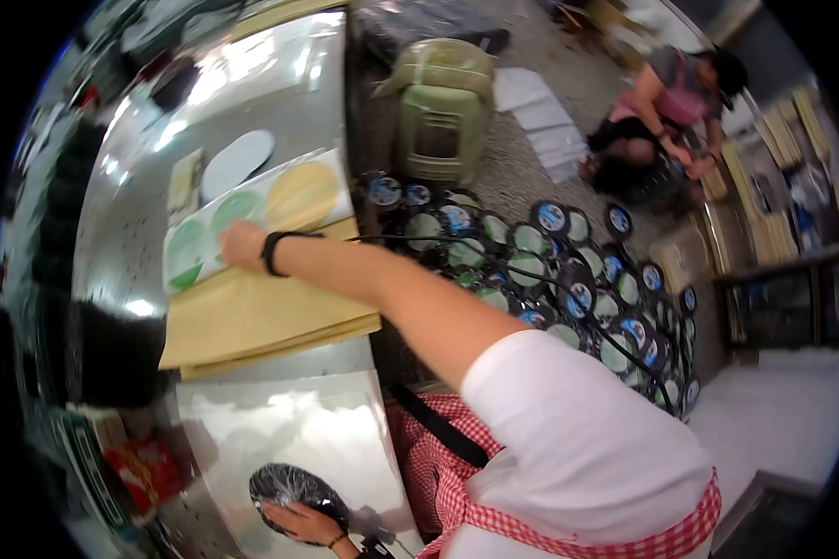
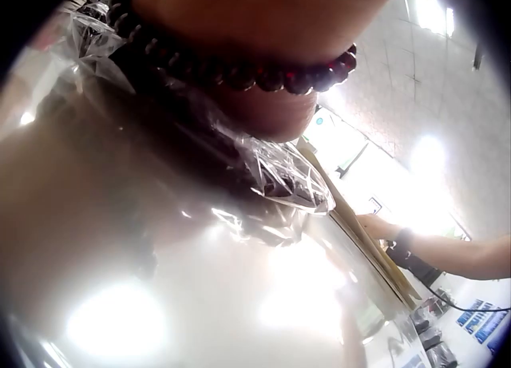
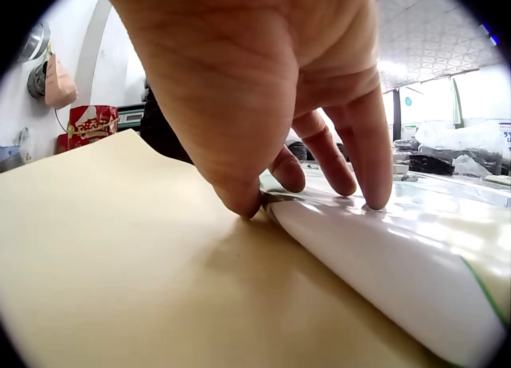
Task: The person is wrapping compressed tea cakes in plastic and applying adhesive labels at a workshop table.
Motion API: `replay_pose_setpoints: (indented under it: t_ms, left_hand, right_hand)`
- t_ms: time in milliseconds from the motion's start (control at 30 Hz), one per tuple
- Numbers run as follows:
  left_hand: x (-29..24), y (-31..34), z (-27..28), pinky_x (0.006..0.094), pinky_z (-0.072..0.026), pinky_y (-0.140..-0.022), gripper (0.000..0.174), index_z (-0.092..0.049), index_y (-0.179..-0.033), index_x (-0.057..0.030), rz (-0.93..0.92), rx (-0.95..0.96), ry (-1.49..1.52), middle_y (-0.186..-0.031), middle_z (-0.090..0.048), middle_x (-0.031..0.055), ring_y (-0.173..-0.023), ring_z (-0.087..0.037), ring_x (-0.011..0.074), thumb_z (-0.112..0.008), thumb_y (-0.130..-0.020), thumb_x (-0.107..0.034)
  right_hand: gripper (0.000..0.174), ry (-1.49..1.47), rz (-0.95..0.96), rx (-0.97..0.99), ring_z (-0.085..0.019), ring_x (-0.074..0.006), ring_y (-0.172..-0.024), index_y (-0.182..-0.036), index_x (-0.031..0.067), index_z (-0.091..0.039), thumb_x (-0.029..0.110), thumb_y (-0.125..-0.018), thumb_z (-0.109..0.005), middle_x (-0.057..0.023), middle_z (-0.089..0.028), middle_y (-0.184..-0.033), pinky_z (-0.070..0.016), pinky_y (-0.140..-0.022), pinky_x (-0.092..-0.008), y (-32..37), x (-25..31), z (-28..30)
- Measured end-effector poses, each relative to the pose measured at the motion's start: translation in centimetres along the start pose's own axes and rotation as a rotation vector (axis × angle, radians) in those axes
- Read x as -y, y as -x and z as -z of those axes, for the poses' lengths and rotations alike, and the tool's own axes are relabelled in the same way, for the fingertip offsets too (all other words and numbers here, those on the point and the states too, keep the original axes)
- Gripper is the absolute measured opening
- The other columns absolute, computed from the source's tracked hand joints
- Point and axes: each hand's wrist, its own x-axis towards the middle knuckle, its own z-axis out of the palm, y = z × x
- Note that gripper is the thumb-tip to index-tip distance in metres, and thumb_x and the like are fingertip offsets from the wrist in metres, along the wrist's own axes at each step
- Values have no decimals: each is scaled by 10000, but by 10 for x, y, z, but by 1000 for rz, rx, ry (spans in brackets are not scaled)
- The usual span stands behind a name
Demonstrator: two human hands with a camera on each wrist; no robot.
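My right hand (image 1: 242, 246) is at the near edge of a glossy white label sheet (image 1: 236, 209) with pale green and yellow circles. In the right wrist view, the thumb is at the sheet's lifted edge (image 3: 359, 260) and the other fingers reach over its top, pinching it. Under the sheet lies a stack of tan paper (image 1: 270, 317) on the metal table. My left hand (image 1: 303, 524) rests with extended fingers on a dark round bundle in clear plastic (image 1: 284, 484). In the left wrist view, the beaded wrist and crinkled plastic wrap (image 2: 279, 176) hide the fingers.
A white oval piece (image 1: 238, 163) lies beyond the label sheet. Many wrapped discs with round labels (image 1: 527, 268) cover the floor to the right, a black cable (image 1: 615, 335) crossing over them. Behind stand a green chair (image 1: 443, 130) and a crouching person (image 1: 667, 102).
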Motion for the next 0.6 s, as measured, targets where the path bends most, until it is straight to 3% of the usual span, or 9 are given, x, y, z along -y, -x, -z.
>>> replay_pose_setpoints:
  t_ms: [100,200,267,300,367,400,500,533,600]
  left_hand:
    - [16,-1,-26,423,-290,-1110,506,-375,-1435,-15,-56,-81,144,-1468,-389,181,-1347,-365,341,-334,-1038,-325]
    - [9,-17,-15,425,-292,-1109,503,-378,-1429,-6,-115,-100,49,-1464,-392,185,-1341,-372,345,-329,-1039,-319]
    - [6,-11,-4,436,-478,-870,251,-685,-1115,-93,-320,-418,-230,-1283,-565,209,-1079,-583,341,-630,-889,-189]
    - [6,-12,-4,436,-478,-870,251,-685,-1115,-93,-325,-418,-232,-1283,-565,209,-1079,-583,341,-630,-889,-189]
    - [6,-11,-7,422,-294,-1108,506,-377,-1425,5,-82,-97,136,-1459,-396,189,-1334,-379,352,-332,-1038,-318]
    - [7,-11,-8,422,-294,-1108,506,-377,-1425,5,-79,-99,132,-1459,-396,189,-1334,-379,352,-332,-1038,-318]
    - [7,-10,-8,420,-296,-1106,508,-379,-1420,14,-104,-108,123,-1457,-399,192,-1331,-382,356,-335,-1037,-316]
    - [7,-9,-9,420,-297,-1105,508,-379,-1422,10,-104,-111,126,-1458,-399,191,-1332,-382,355,-335,-1037,-319]
    - [9,-10,-9,419,-298,-1104,509,-378,-1424,6,-100,-123,123,-1458,-400,190,-1334,-381,353,-335,-1037,-322]
  right_hand:
    - [218,121,-57,182,-687,-320,-829,-951,114,-747,183,-843,-570,-107,-714,-945,-528,-521,-517,-11,19,2]
    - [193,333,-50,243,-682,-332,-752,-902,118,-749,187,-843,-579,-77,-712,-850,-529,-471,-505,1,3,40]
    - [208,57,15,204,-681,-313,-753,-882,99,-742,222,-862,-575,-88,-712,-847,-540,-549,-487,-12,-10,25]
    - [208,53,12,203,-681,-313,-753,-882,99,-742,222,-862,-575,-88,-712,-847,-540,-549,-487,-15,-18,17]
    - [302,-150,-74,29,-676,-279,-805,-865,114,-744,393,-849,-628,-86,-708,-844,-541,-644,-453,-18,-29,12]
    - [419,-164,-18,196,-642,-271,-956,-920,138,-738,524,-758,-711,-95,-688,-970,-523,-748,-441,-4,-34,45]
    - [565,-144,-8,230,-589,-283,-1064,-1016,144,-713,561,-642,-790,-103,-635,-1107,-505,-807,-432,18,-35,66]
    - [620,-106,-27,262,-557,-310,-1096,-1099,165,-682,479,-592,-853,-111,-593,-1169,-486,-845,-437,30,-33,84]
    - [593,-166,-16,266,-562,-311,-1078,-1067,163,-686,441,-576,-867,-106,-600,-1152,-488,-837,-435,3,-41,43]
